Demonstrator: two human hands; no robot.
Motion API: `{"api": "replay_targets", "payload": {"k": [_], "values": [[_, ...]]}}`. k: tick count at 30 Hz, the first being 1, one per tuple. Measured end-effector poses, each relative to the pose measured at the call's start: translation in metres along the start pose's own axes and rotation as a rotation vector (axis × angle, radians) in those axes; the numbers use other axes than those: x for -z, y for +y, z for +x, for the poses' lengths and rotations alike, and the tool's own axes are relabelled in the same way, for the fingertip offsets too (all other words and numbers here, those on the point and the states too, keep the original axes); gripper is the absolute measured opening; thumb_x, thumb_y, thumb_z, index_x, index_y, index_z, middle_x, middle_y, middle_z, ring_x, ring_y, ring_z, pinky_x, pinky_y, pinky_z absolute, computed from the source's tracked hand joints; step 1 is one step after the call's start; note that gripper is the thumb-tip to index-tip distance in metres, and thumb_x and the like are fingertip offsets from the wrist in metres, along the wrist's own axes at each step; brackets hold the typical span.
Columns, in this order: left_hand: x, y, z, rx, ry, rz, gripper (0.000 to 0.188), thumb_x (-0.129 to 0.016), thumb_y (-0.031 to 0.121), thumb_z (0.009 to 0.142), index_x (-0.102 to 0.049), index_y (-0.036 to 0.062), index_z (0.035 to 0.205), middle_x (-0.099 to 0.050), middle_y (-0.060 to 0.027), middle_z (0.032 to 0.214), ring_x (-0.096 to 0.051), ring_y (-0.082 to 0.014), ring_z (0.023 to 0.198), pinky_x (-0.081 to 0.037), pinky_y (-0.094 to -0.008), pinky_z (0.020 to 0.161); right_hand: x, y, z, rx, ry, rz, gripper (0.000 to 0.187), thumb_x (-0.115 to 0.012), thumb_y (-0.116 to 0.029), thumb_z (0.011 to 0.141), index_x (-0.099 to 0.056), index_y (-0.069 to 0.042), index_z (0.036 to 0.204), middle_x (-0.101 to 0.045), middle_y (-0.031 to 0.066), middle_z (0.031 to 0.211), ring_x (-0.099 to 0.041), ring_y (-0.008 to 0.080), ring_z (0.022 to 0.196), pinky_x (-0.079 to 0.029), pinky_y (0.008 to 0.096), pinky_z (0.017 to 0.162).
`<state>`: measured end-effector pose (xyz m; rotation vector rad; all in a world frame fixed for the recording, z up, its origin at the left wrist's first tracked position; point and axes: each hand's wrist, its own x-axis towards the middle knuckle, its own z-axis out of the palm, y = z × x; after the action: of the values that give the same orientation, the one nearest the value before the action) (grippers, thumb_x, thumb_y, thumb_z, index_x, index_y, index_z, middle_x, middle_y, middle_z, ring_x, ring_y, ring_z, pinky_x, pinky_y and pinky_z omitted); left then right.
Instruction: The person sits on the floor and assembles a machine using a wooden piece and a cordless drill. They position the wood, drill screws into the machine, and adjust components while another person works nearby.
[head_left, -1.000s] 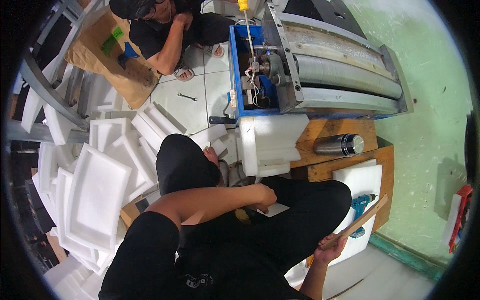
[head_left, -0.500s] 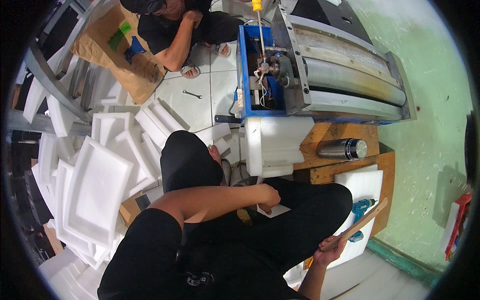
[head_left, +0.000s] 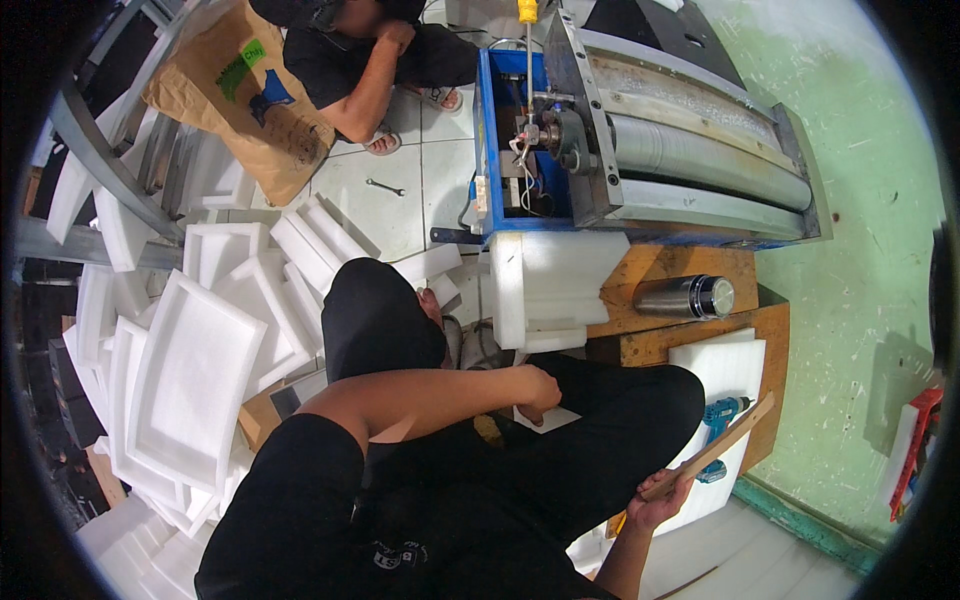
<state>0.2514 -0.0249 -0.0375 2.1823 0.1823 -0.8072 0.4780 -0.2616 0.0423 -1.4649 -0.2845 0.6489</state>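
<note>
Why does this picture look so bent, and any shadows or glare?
In the head view: the fisheye lens makes the machine look bowed and blackens the corners; the flask glints; the wall carries a shadow at right; the strip in the right hand looks fairly sharp.

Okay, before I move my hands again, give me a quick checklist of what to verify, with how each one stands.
1. Right hand gripping the wooden strip: ok, closed around its lower end.
2. Left hand firmly gripping the white piece on your lap: cannot tell, fingers partly hidden.
3. Strip clear of the drill: cannot tell, it crosses in front of it in this view.
4. Flask upright: not ok, lying on its side.
5. Wrench off the floor: not ok, lying on the tiles.
</note>
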Motion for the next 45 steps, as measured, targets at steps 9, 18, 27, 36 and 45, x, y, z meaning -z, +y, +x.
{"api": "replay_targets", "payload": {"k": [9, 18, 27, 36, 45], "values": [[-0.001, -0.001, 0.001, -0.021, 0.015, 0.022, 0.049, -0.068, 0.042, 0.095, -0.075, -0.0040, 0.110, -0.075, -0.0226, 0.109, -0.071, -0.0389, 0.105, -0.058, -0.0501, 0.090, -0.003, -0.001, -0.001, -0.003, 0.008, -0.030, 0.044, -0.056, -0.040, 0.101, -0.047, -0.005, 0.126, -0.058, 0.0069, 0.075, -0.058, 0.0128, 0.052, -0.048, 0.0247, 0.040], [-0.006, -0.002, 0.009, 0.046, -0.017, 0.008, 0.050, -0.073, 0.043, 0.090, -0.075, 0.0022, 0.117, -0.074, -0.0185, 0.117, -0.070, -0.0374, 0.112, -0.057, -0.0500, 0.093, -0.004, -0.002, -0.001, -0.029, 0.050, -0.037, 0.044, -0.055, -0.040, 0.101, -0.046, -0.005, 0.126, -0.058, 0.0071, 0.075, -0.058, 0.0130, 0.052, -0.049, 0.0249, 0.040], [-0.008, -0.004, 0.010, 0.017, 0.008, 0.012, 0.049, -0.073, 0.042, 0.090, -0.075, 0.0023, 0.118, -0.074, -0.0188, 0.118, -0.069, -0.0372, 0.113, -0.057, -0.0496, 0.093, -0.006, -0.003, -0.002, -0.023, 0.028, -0.053, 0.048, -0.055, -0.041, 0.101, -0.044, -0.005, 0.131, -0.059, 0.0069, 0.078, -0.059, 0.0122, 0.054, -0.049, 0.0240, 0.041], [-0.002, -0.001, 0.006, 0.048, -0.031, 0.011, 0.049, -0.072, 0.044, 0.091, -0.075, 0.0040, 0.119, -0.073, -0.0177, 0.119, -0.069, -0.0366, 0.114, -0.057, -0.0509, 0.093, -0.002, -0.002, 0.000, -0.045, 0.017, -0.017, 0.046, -0.056, -0.040, 0.101, -0.046, -0.006, 0.129, -0.060, 0.0077, 0.078, -0.059, 0.0126, 0.054, -0.049, 0.0234, 0.041], [-0.002, -0.002, 0.003, 0.030, 0.005, 0.013, 0.048, -0.072, 0.044, 0.090, -0.076, 0.0038, 0.117, -0.074, -0.0173, 0.118, -0.070, -0.0367, 0.113, -0.058, -0.0507, 0.092, -0.007, -0.003, -0.002, -0.013, 0.020, -0.042, 0.042, -0.055, -0.040, 0.101, -0.049, -0.007, 0.126, -0.060, 0.0073, 0.076, -0.058, 0.0132, 0.053, -0.048, 0.0245, 0.041]]}}
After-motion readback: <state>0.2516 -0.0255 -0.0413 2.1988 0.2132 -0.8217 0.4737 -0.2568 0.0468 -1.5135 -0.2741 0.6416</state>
